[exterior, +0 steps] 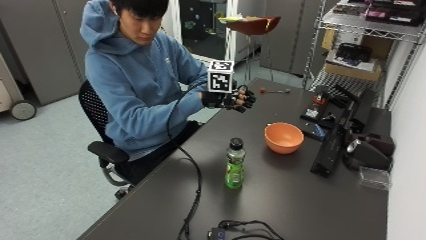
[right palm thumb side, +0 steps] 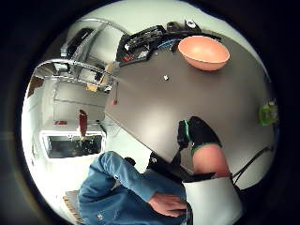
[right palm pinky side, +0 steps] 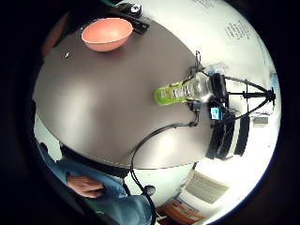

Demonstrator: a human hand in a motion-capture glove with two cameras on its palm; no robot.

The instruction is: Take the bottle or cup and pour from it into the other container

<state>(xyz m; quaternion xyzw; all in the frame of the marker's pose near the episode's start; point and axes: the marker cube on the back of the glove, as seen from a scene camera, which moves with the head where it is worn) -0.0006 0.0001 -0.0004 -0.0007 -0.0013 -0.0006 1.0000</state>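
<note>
Bottle [exterior: 234, 170]: green label, dark cap, upright, frame centre.
Bowl [exterior: 284, 137]: orange, right of bottle.
Right hand [exterior: 228, 100]: raised, fingers [exterior: 245, 102] loosely curled, holding nothing.

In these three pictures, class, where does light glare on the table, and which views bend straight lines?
Outside view: soft sheen on the table near the bottle, and straight lines stay straight. Both palm views: pale glare streaks on the tabletop, its edge curving, the bowl stretched.

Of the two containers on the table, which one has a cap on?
The green bottle, standing upright with a black cap. The orange bowl beside it is open-topped.
</note>
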